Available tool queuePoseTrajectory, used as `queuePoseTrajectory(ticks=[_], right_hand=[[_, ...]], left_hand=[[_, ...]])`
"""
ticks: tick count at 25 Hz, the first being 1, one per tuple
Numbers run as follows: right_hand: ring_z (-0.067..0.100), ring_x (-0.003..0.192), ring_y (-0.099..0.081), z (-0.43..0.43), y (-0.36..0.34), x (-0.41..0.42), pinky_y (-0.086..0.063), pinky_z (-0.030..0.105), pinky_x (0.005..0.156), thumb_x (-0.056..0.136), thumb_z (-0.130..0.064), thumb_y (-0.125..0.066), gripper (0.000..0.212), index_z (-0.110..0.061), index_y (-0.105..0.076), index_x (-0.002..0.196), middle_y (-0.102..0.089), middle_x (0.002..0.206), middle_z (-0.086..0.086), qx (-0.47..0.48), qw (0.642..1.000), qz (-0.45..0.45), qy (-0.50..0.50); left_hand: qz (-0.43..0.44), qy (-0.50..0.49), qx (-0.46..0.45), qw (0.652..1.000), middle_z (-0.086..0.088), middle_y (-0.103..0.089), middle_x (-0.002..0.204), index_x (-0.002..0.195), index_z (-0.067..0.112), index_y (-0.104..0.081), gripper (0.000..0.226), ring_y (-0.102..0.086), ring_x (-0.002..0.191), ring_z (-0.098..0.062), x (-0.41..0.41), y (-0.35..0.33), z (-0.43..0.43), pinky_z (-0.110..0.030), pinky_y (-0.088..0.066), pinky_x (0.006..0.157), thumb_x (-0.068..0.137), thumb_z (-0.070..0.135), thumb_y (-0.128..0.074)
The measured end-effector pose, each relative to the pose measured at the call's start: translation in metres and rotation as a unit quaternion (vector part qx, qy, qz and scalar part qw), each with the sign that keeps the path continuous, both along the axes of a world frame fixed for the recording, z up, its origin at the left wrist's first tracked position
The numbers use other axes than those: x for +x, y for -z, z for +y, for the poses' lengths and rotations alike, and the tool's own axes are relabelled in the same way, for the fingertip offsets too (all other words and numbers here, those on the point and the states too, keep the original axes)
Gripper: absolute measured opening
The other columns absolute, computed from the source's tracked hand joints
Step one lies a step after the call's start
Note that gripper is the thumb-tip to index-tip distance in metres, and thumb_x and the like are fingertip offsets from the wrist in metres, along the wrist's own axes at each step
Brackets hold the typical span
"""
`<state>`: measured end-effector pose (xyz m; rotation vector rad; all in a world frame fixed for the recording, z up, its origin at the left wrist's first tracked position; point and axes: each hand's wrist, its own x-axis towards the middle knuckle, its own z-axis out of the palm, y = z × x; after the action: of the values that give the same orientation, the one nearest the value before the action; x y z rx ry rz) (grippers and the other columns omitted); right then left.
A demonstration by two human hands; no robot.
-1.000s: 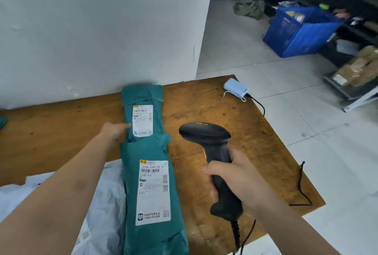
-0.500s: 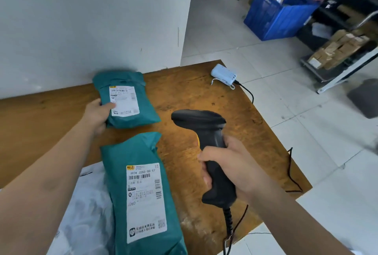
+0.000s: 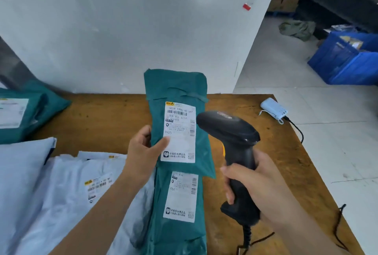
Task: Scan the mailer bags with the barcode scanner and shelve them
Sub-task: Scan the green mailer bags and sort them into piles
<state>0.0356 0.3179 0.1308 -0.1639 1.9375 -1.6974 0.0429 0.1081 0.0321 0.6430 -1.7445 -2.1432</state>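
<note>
Our left hand (image 3: 143,152) pinches the teal plastic mailer bag (image 3: 176,89) by its edge, seemingly soft and light; our right hand (image 3: 263,189) curls round the black pistol-grip barcode scanner (image 3: 231,129).

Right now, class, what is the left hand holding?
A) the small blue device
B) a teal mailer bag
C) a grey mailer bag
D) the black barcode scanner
B: the left hand grips the teal mailer bag, thumb on its label; the right hand holds the barcode scanner.

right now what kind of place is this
Likely a parcel depot or warehouse: the left hand holds a labelled mailer, the right hand grips a scanner, and a blue crate sits on the floor behind.
</note>
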Motion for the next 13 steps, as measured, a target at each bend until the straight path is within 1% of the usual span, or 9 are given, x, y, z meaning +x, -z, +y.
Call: queuePoseTrajectory(ticks=[2, 3, 5, 7, 8, 9, 11, 13], right_hand=[[0.023, 0.039, -0.042, 0.002, 0.006, 0.012, -0.038, 0.029, 0.047, 0.083, 0.006, -0.059, 0.013, -0.001, -0.048, 0.079, -0.047, 0.044, 0.016, 0.005, 1.000, -0.012, -0.021], [0.023, 0.038, -0.042, 0.003, 0.008, 0.019, -0.038, 0.029, 0.047, 0.080, 0.001, -0.062, 0.014, -0.002, -0.049, 0.080, -0.047, 0.043, 0.016, 0.009, 0.999, -0.019, -0.033], [0.023, 0.039, -0.042, 0.004, 0.011, 0.030, -0.038, 0.031, 0.049, 0.069, -0.010, -0.062, 0.018, -0.003, -0.048, 0.078, -0.049, 0.043, 0.015, 0.009, 0.998, -0.026, -0.056], [0.023, 0.039, -0.041, 0.003, 0.013, 0.041, -0.037, 0.030, 0.048, 0.065, -0.013, -0.060, 0.022, -0.003, -0.047, 0.079, -0.050, 0.043, 0.016, 0.006, 0.997, -0.038, -0.068], [0.023, 0.038, -0.041, 0.002, 0.013, 0.046, -0.037, 0.029, 0.047, 0.065, -0.013, -0.060, 0.022, -0.002, -0.047, 0.079, -0.049, 0.043, 0.017, 0.001, 0.997, -0.044, -0.071], [0.022, 0.037, -0.041, 0.001, 0.013, 0.050, -0.037, 0.028, 0.045, 0.067, -0.011, -0.061, 0.021, -0.002, -0.047, 0.079, -0.048, 0.043, 0.017, -0.003, 0.996, -0.050, -0.073], [0.022, 0.037, -0.040, 0.002, 0.012, 0.056, -0.037, 0.026, 0.044, 0.078, -0.001, -0.062, 0.015, -0.003, -0.047, 0.078, -0.047, 0.045, 0.020, -0.003, 0.995, -0.056, -0.077], [0.022, 0.036, -0.040, 0.006, 0.010, 0.059, -0.037, 0.028, 0.044, 0.082, 0.005, -0.057, 0.013, -0.003, -0.047, 0.078, -0.046, 0.046, 0.021, 0.005, 0.995, -0.057, -0.079]], left_hand=[[0.012, -0.017, 0.008, 1.000, 0.003, -0.074, 0.077, 0.079, 0.009, -0.061, 0.017, -0.067, 0.068, -0.010, 0.029, 0.008, 0.005, -0.025, -0.057, 0.059, 0.074, -0.001, -0.073], [0.010, -0.029, 0.011, 0.999, 0.002, -0.073, 0.074, 0.075, 0.008, -0.059, 0.018, -0.066, 0.065, -0.010, 0.041, 0.013, 0.007, -0.024, -0.056, 0.056, 0.073, -0.003, -0.073], [0.009, -0.054, 0.027, 0.998, 0.002, -0.071, 0.068, 0.062, 0.013, -0.054, 0.029, -0.064, 0.060, -0.010, 0.057, 0.020, 0.008, -0.024, -0.053, 0.052, 0.074, -0.007, -0.071], [0.011, -0.063, 0.047, 0.997, -0.001, -0.071, 0.069, 0.055, 0.018, -0.053, 0.031, -0.064, 0.063, -0.015, 0.068, 0.024, 0.010, -0.027, -0.053, 0.055, 0.064, 0.002, -0.078], [0.012, -0.066, 0.057, 0.996, -0.002, -0.071, 0.070, 0.053, 0.020, -0.053, 0.029, -0.064, 0.064, -0.017, 0.071, 0.025, 0.012, -0.029, -0.053, 0.057, 0.058, 0.009, -0.079], [0.014, -0.070, 0.062, 0.996, -0.003, -0.070, 0.070, 0.052, 0.020, -0.053, 0.028, -0.064, 0.064, -0.019, 0.074, 0.028, 0.014, -0.030, -0.052, 0.058, 0.056, 0.011, -0.078], [0.016, -0.076, 0.061, 0.995, -0.005, -0.067, 0.067, 0.049, 0.021, -0.050, 0.029, -0.061, 0.064, -0.021, 0.076, 0.030, 0.019, -0.029, -0.050, 0.057, 0.060, 0.006, -0.073], [0.023, -0.078, 0.053, 0.995, -0.010, -0.060, 0.068, 0.050, 0.021, -0.049, 0.033, -0.056, 0.068, -0.025, 0.078, 0.031, 0.024, -0.029, -0.048, 0.056, 0.063, 0.002, -0.072]])
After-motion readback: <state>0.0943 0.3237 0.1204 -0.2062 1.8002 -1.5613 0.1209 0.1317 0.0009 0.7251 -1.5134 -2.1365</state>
